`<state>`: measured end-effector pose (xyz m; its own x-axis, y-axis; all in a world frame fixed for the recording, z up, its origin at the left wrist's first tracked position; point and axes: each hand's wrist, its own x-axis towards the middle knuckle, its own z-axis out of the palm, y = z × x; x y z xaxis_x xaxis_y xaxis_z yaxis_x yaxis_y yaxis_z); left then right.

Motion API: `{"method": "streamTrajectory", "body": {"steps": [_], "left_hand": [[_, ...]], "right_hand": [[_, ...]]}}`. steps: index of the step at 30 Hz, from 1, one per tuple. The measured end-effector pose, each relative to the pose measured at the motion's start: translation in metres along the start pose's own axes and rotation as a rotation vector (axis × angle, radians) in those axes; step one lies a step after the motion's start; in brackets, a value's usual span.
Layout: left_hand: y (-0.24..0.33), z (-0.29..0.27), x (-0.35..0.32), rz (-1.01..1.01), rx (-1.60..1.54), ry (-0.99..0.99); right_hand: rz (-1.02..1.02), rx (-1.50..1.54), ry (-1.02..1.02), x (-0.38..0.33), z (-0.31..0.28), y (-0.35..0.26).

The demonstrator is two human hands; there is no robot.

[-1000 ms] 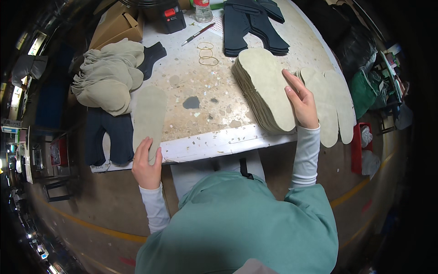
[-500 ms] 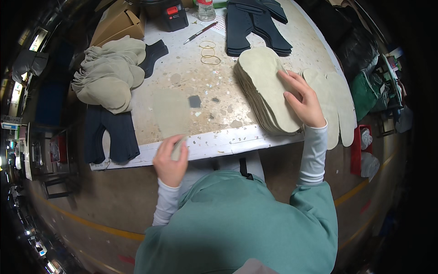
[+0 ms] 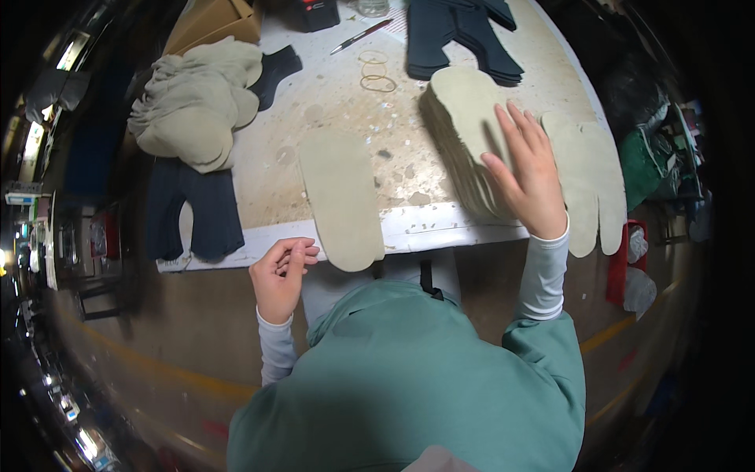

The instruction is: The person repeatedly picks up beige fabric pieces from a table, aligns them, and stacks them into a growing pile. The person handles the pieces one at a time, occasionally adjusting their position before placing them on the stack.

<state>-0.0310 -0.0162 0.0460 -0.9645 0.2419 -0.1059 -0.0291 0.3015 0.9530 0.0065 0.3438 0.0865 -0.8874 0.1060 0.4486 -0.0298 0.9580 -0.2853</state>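
Beige sole-shaped piece (image 3: pixel 342 200) runs near-to-far lengthwise.

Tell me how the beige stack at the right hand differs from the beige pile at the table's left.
The beige stack is lined up evenly, while the beige pile is fanned out. The right hand is at the stack; no hand is at the pile. Dark pieces adjoin the pile's near edge, whereas long beige pieces flank the stack's right. Both are layered beige pieces.
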Motion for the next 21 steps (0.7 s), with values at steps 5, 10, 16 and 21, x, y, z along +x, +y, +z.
{"method": "streamTrajectory", "body": {"steps": [5,10,16,21], "left_hand": [[-0.026,-0.013,-0.015,-0.182,-0.083,-0.144],[-0.047,0.018,-0.022,-0.309,-0.326,-0.405],[-0.043,0.033,-0.027,-0.432,-0.58,-0.48],[-0.039,0.035,-0.03,-0.372,-0.575,-0.451]], "right_hand": [[-0.094,-0.212,-0.125,0.0,0.029,-0.027],[0.019,0.178,-0.019,0.001,0.023,-0.036],[0.134,0.905,-0.393,-0.037,0.034,-0.083],[0.45,1.365,-0.648,-0.062,0.058,-0.106]]}}
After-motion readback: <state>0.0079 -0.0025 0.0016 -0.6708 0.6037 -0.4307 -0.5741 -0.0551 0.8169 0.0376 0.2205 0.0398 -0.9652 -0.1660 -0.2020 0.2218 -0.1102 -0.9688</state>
